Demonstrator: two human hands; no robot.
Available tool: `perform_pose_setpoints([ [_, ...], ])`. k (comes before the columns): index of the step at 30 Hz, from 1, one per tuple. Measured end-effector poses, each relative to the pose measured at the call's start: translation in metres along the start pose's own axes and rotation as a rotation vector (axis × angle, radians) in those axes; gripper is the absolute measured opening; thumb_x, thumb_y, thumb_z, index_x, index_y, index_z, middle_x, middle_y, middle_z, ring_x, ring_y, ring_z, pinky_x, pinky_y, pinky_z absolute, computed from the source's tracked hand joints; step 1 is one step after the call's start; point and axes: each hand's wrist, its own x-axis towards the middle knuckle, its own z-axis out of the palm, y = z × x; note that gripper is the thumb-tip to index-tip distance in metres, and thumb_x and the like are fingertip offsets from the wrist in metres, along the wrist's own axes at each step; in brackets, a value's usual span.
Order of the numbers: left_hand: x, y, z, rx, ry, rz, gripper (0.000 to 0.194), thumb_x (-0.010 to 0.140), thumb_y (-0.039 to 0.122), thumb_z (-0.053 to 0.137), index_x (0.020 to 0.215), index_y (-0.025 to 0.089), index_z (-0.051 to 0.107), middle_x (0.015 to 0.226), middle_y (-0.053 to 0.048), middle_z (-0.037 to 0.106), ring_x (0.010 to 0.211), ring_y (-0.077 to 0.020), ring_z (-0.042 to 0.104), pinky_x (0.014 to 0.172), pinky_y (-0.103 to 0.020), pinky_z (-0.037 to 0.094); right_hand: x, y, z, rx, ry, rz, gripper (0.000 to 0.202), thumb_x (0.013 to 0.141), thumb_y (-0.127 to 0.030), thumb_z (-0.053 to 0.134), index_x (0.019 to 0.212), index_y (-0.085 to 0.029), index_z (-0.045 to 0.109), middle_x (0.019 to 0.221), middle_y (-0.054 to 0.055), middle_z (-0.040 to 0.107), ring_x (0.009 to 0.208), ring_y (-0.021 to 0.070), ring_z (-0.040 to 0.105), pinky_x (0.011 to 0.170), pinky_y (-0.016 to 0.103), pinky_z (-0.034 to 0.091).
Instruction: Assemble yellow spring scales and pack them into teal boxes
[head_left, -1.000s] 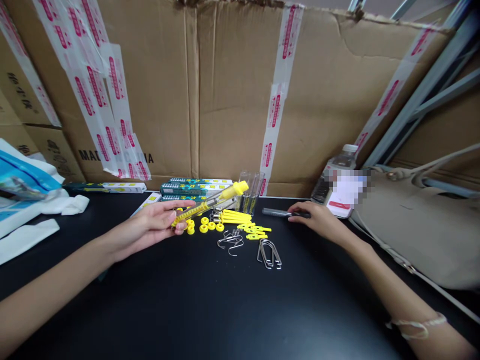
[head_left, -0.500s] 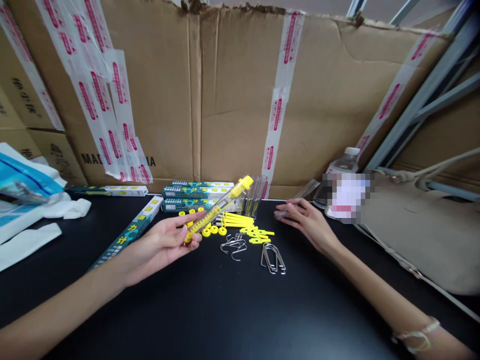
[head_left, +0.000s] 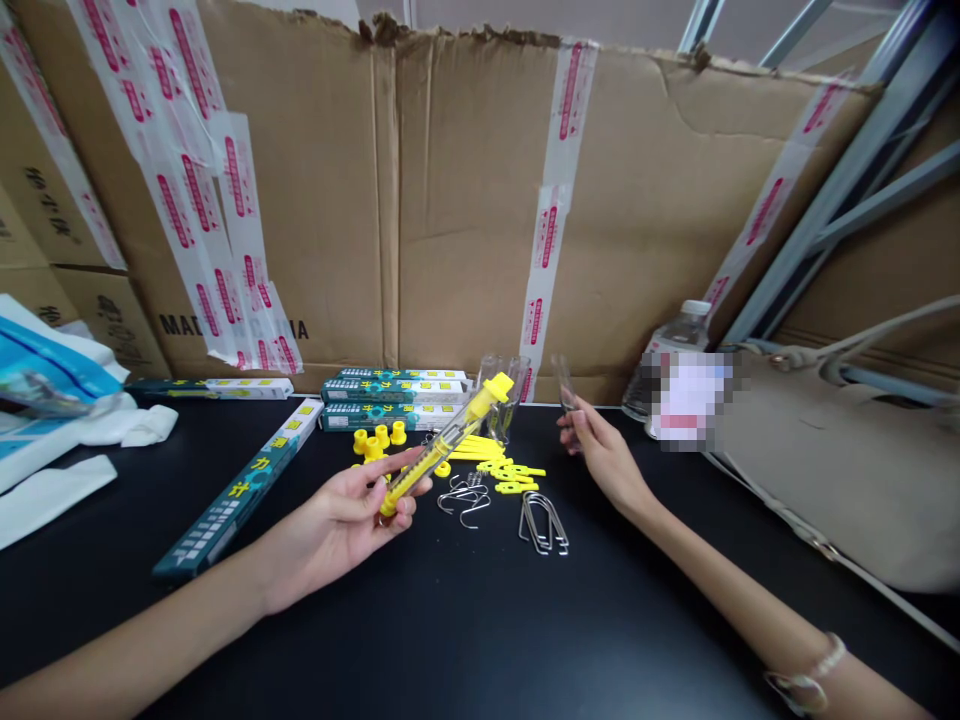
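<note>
Evidently, the yellow-capped tube [head_left: 444, 449] is our main concern: it slants up to the right near the middle of the frame, raised off the black surface [head_left: 450, 640], with its lower end in the left hand [head_left: 352, 515]. Of the two hands, that one is closed around it, thumb on the near side and fingers curled beneath. The right hand [head_left: 606, 452], right of centre, has its thumb and fingers drawn narrow on a clear tube [head_left: 561, 380] that points up towards the cardboard; it is thin and hard to make out against the brown, so we cannot be sure of its exact shape. We would judge both pieces light and stiff, probably plastic, smooth enough to roll or slip in dry fingers, and liable to crack if squeezed hard or dropped. For the yellow-capped tube, we would take hold around the lower barrel, as here, or just below the wide cap at its upper end, pressing gently. For the clear tube, a soft pinch near one end seems best. Below centre, the steel hooks [head_left: 466, 500] look springy and could easily tangle.
</note>
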Motion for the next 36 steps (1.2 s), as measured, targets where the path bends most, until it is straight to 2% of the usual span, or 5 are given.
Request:
perform_pose_setpoints([
  [12, 0.006, -0.002, -0.007, -0.018, 0.046, 0.078, 0.052, 0.075, -0.005, 0.063, 0.126, 0.004, 0.059, 0.107, -0.016, 0.064, 0.081, -0.0128, 0.059, 0.084, -0.025, 0.052, 0.006, -0.011, -0.014, 0.238, 0.298, -0.027, 0.040, 0.075, -0.043, 0.077, 0.107, -0.020, 0.068, 0.120, 0.010, 0.067, 0.109, 0.0260, 0.064, 0.104, 0.047, 0.047],
  [20, 0.006, -0.007, -0.007, 0.015, -0.044, 0.070, 0.053, 0.064, -0.003, 0.077, 0.115, 0.005, 0.068, 0.099, -0.013, 0.064, 0.077, -0.0122, 0.058, 0.074, -0.024, 0.051, 0.000, -0.021, -0.001, 0.305, 0.067, 0.000, 0.045, 0.085, -0.048, 0.067, 0.125, -0.030, 0.058, 0.100, 0.004, 0.074, 0.094, 0.0226, 0.072, 0.095, 0.046, 0.054],
  [25, 0.005, -0.008, -0.006, 0.048, -0.014, 0.060, 0.047, 0.066, -0.003, 0.077, 0.112, 0.005, 0.070, 0.099, -0.012, 0.065, 0.084, -0.0142, 0.060, 0.085, -0.028, 0.051, -0.003, -0.012, 0.012, 0.233, -0.052, 0.054, 0.047, 0.068, -0.037, 0.083, 0.111, -0.023, 0.068, 0.094, 0.005, 0.074, 0.088, 0.0244, 0.071, 0.093, 0.046, 0.055],
  [29, 0.005, -0.008, -0.005, 0.041, 0.016, 0.048, 0.044, 0.067, -0.005, 0.073, 0.109, 0.004, 0.071, 0.099, -0.012, 0.065, 0.086, -0.0153, 0.062, 0.089, -0.030, 0.051, -0.003, -0.006, 0.019, 0.212, -0.064, 0.106, 0.024, 0.067, -0.033, 0.081, 0.084, -0.019, 0.073, 0.096, 0.008, 0.075, 0.091, 0.0260, 0.070, 0.095, 0.045, 0.054],
  [36, 0.006, -0.006, -0.006, -0.007, 0.012, 0.038, 0.046, 0.067, -0.012, 0.062, 0.111, 0.002, 0.070, 0.098, -0.013, 0.066, 0.084, -0.0148, 0.063, 0.089, -0.029, 0.053, -0.003, -0.004, 0.023, 0.334, -0.021, 0.275, 0.029, 0.065, -0.014, 0.065, 0.093, -0.020, 0.066, 0.093, 0.006, 0.075, 0.087, 0.0240, 0.072, 0.077, 0.039, 0.062],
])
